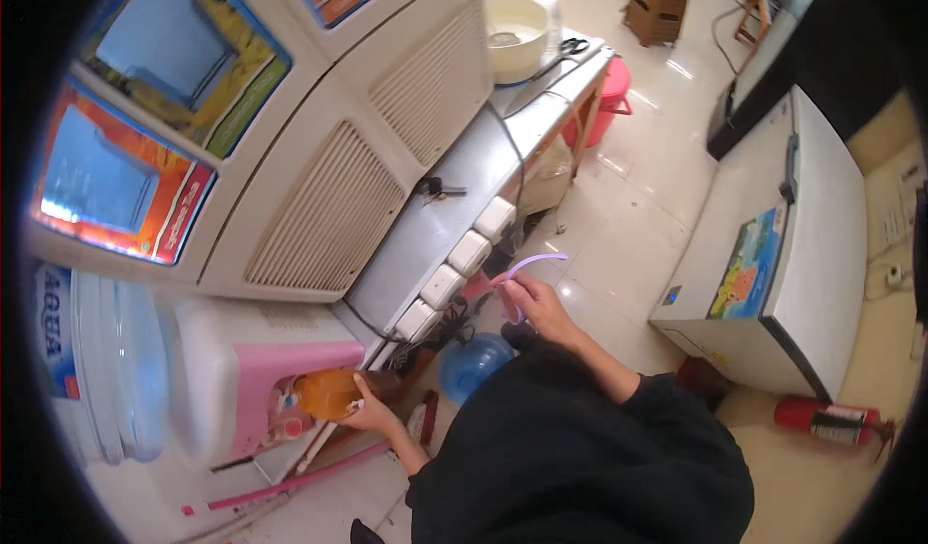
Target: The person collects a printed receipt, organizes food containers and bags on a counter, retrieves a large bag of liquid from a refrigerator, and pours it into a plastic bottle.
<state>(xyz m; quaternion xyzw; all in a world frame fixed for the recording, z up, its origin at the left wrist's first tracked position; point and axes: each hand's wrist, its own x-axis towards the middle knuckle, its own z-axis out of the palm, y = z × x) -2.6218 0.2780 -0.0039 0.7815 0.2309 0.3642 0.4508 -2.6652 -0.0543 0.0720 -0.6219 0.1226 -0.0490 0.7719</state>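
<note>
My left hand [373, 412] is closed round an amber, see-through container [329, 394], a jug or bottle by its shape. It is tilted onto its side, close to the taps of a pink and white water dispenser [290, 355]. Whether its mouth touches a tap I cannot tell. On the other side, my right hand [537, 309] grips a thin, curved purple piece [537, 259], seen almost edge-on; it could be a lid, but its kind is unclear. A clear blue water bottle [116, 370] stands by the dispenser.
A large beige drink machine [329, 157] with vents stands on a metal counter [454, 182]. White power adapters or sockets [469, 252] line its edge. Below are a blue basin [474, 365] and cables. To the right are a white chest freezer [735, 215] and a fire extinguisher [822, 420].
</note>
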